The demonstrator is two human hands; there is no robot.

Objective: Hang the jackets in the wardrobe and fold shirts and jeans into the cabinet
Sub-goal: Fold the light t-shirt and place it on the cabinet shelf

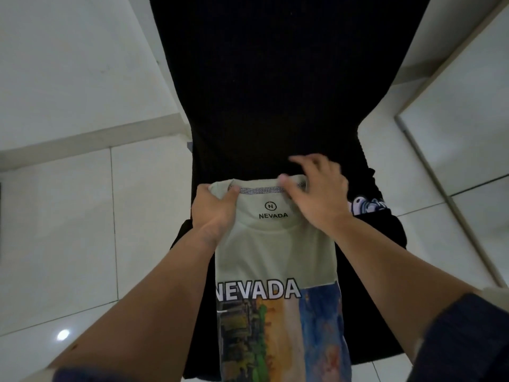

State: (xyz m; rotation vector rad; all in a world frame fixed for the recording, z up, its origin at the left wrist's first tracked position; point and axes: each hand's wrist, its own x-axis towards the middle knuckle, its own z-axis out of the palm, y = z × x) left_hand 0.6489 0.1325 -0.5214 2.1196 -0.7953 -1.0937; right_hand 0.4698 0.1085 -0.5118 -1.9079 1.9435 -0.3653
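Note:
A pale green T-shirt [275,252] with "NEVADA" and a colourful print lies lengthwise, folded narrow, on a black surface. My left hand [213,213] grips the left side of its collar, thumb on top. My right hand [316,194] rests on the right side of the collar with the thumb pressing the neckband and the fingers spread and blurred. A black garment with a white and purple print [366,205] lies under the shirt at the right.
The black surface [275,92] runs from the top of the view down to me, like a chair back and seat. White floor tiles [82,230] lie on both sides. A white wall [68,64] is at the left, a white panel [468,106] at the right.

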